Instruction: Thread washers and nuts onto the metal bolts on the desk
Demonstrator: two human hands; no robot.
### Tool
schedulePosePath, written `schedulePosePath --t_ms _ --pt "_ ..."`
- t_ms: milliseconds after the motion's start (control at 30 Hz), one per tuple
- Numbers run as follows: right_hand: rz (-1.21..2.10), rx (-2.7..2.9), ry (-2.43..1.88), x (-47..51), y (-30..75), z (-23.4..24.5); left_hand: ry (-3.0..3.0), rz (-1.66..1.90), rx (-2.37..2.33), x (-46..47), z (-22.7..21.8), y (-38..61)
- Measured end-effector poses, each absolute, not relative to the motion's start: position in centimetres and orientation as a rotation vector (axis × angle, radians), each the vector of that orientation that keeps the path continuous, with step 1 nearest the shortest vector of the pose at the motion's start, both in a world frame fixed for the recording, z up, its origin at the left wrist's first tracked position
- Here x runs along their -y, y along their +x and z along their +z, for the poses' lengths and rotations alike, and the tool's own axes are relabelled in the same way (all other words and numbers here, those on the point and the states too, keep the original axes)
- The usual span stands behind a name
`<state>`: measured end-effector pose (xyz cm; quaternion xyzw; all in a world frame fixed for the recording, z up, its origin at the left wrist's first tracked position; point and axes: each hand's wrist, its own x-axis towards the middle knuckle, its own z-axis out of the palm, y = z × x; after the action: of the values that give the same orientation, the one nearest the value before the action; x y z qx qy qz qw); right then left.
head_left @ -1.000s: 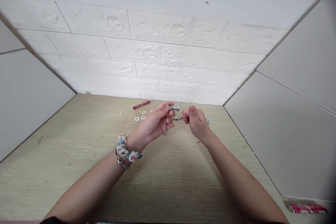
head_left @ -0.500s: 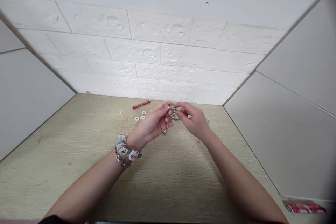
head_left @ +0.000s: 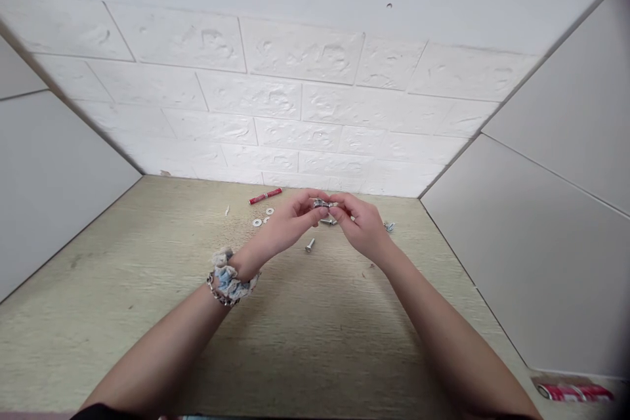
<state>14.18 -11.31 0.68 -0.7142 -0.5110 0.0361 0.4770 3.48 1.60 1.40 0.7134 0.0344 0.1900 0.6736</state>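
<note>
A short silver bolt [head_left: 323, 203] is pinched between the fingertips of both hands above the wooden table [head_left: 147, 315]. My left hand [head_left: 288, 223], with a cloth band and chain on its wrist, grips the bolt's left end. My right hand [head_left: 361, 226] pinches the right end, fingers curled. Another bolt [head_left: 310, 245] lies on the table just below my left hand. More small metal pieces [head_left: 328, 222] lie under the hands and another cluster [head_left: 390, 226] sits right of my right hand.
Flat washers [head_left: 262, 218] and a red pen-like stick [head_left: 265, 196] lie near the back wall. A white scrap [head_left: 227, 210] sits left of them. Grey panels enclose both sides. A red-and-white packet [head_left: 575, 392] lies at the lower right.
My right hand came from apart to meet the bolt held in my left. My left wrist has rolled over, uncovering the bolt lying on the table.
</note>
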Motion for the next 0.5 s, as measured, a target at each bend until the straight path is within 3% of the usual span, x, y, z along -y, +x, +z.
schedulePosePath --t_ms 500 --pt "0.225 1.158 -1.703 11.6 13.9 1.1 2.281 0.590 -0.037 -1.8 2.4 2.8"
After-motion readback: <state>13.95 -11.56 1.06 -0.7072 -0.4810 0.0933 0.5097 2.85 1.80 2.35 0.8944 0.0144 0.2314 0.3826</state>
